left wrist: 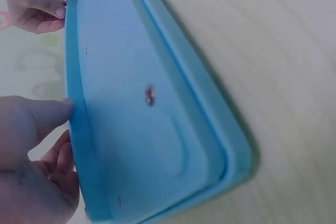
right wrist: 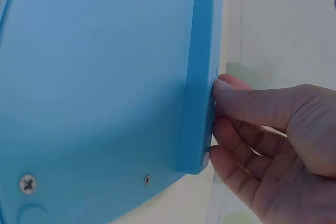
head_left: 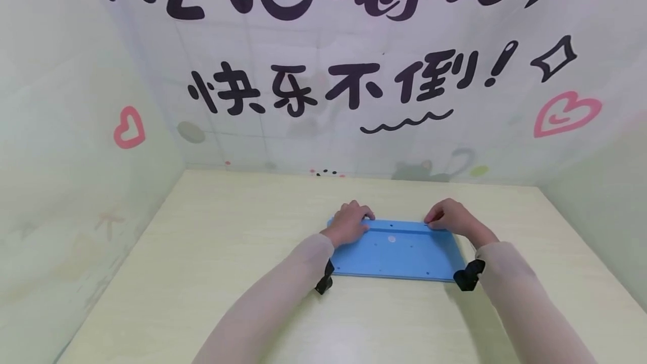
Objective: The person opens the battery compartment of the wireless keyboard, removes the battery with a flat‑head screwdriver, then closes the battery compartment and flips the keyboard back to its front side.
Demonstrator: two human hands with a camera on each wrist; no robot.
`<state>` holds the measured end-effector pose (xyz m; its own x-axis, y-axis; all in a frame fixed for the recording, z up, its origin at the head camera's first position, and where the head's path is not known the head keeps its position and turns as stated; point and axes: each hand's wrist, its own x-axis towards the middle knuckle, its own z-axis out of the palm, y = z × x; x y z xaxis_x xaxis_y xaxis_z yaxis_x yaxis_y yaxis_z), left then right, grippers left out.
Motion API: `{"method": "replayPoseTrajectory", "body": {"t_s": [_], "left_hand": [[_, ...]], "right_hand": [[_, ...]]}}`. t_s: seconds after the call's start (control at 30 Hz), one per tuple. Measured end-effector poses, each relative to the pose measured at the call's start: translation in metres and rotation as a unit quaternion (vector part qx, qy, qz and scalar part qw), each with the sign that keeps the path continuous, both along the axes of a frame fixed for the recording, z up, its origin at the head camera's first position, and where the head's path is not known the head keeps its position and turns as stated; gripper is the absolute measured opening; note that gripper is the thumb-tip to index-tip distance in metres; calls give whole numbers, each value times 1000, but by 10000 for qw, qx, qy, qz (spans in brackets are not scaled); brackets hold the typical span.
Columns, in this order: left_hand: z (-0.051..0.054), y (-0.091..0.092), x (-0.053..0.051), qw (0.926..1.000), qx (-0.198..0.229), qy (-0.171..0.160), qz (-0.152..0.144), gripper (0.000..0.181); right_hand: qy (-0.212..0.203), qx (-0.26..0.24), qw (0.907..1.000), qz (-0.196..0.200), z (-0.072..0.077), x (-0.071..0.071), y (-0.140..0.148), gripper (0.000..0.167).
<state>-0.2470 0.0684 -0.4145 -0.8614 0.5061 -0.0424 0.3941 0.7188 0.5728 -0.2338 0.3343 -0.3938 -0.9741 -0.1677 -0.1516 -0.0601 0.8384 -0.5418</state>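
Note:
A flat blue keyboard (head_left: 399, 257) lies underside up on the table, with small screws, a round pale sticker (head_left: 391, 239) and a raised bar (head_left: 401, 226) along its far edge. My left hand (head_left: 349, 224) grips the bar near its left end, its thumb on the bar and its fingers curled at the far side. Toward the right end, my right hand (head_left: 452, 219) pinches the same bar with thumb and fingertips. In the right wrist view a screw (right wrist: 28, 183) shows close to the keyboard's corner. The key side faces down, hidden.
The pale wooden table (head_left: 212, 251) extends around the keyboard. Behind it hangs a white backdrop (head_left: 303, 145) with black lettering and pink hearts. Pale side walls (head_left: 60, 184) stand left and right. Black wrist mounts (head_left: 469, 275) sit near the keyboard's near corners.

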Motion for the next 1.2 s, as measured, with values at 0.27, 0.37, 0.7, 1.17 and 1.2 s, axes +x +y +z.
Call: {"method": "replayPoseTrajectory", "body": {"t_s": [0.27,0.37,0.7,1.17,1.2], "left_hand": [[3,-20,10,9999,-88,66,-126,26],[6,-29,14,9999,-35,-26,-105,26],[7,-51,30,9986,356,-377,90,32],[-6,-63,51,9879,855,-1010,809,41],[-6,-63,52,9870,892,-1048,828,41]], "right_hand": [[427,42,9981,448,5,17,0,16],[450,57,9978,486,8,24,0,20],[132,101,9991,394,13,53,9,26],[19,113,9999,-17,-6,73,14,34],[28,105,9999,-50,-7,73,13,35]]}}
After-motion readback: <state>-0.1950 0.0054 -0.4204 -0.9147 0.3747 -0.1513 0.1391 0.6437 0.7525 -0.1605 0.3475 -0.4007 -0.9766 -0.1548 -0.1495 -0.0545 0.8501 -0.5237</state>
